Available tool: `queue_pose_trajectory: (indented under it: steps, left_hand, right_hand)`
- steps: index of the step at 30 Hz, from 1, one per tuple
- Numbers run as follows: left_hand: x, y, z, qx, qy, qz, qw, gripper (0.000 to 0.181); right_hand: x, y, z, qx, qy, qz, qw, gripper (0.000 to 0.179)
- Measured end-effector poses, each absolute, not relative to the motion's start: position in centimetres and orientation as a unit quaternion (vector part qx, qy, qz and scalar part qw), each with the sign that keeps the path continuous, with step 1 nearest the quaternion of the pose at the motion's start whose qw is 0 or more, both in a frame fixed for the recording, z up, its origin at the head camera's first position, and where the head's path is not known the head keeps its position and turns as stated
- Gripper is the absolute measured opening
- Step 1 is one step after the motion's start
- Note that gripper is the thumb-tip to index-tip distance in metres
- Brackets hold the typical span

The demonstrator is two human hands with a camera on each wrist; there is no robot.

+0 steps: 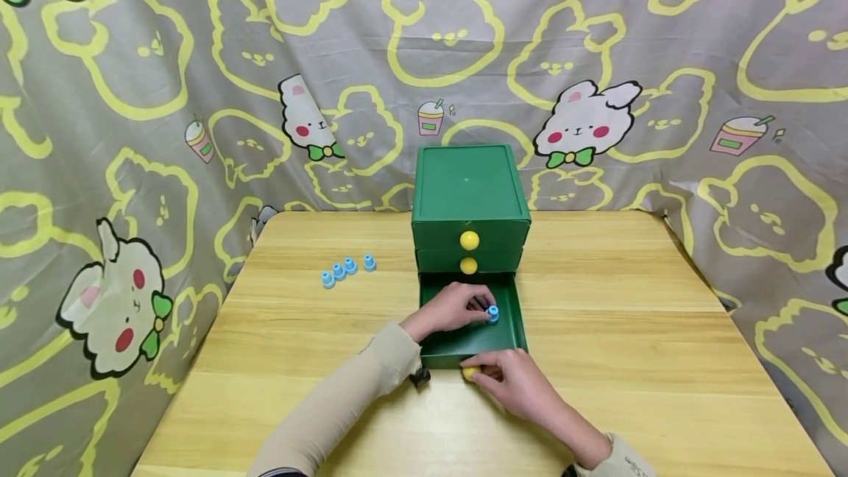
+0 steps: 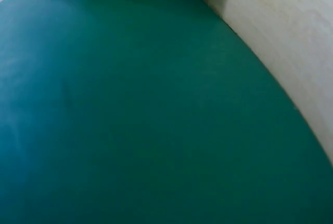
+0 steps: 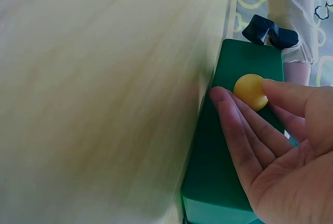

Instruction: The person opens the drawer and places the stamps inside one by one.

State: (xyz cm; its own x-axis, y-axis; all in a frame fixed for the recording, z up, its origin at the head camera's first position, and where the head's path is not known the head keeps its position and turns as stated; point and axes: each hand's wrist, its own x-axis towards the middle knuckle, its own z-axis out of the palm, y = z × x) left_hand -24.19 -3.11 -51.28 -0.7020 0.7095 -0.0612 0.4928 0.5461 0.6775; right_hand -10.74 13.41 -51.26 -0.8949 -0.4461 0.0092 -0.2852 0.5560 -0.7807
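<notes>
The bottom drawer (image 1: 464, 361) of a green cabinet (image 1: 472, 182) is pulled out toward me. Over its tray my left hand (image 1: 457, 306) pinches a small light-blue peg-like piece (image 1: 492, 314), wide at the base and narrower on top. At the drawer's front, my right hand (image 1: 513, 381) holds the round yellow knob (image 3: 251, 92) between thumb and fingers. The right wrist view shows this grip from close by against the green drawer front (image 3: 218, 172). Green drawer surface (image 2: 156, 104) fills most of the left wrist view, where the left hand's fingers are out of sight.
Several more light-blue pieces (image 1: 339, 271) stand in a loose row on the wooden table (image 1: 285, 359), left of the cabinet. Two upper drawers with yellow knobs (image 1: 469, 241) are closed. A patterned cloth (image 1: 464, 35) hangs behind the table and along its sides.
</notes>
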Motion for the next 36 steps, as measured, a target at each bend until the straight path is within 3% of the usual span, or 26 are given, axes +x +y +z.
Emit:
queue_pose_trajectory:
  steps: [23, 36]
  left_hand:
    - [-22.9, -6.1, -48.4, 0.406, 0.868, 0.25, 0.142, 0.036]
    - [-22.0, -9.7, -46.2, 0.405, 0.832, 0.353, 0.136, 0.032]
  right_hand:
    - [-10.9, 13.3, -51.0, -0.211, 0.875, -0.422, 0.104, 0.02]
    - [-10.7, 13.3, -51.0, -0.206, 0.877, -0.422, 0.1, 0.019]
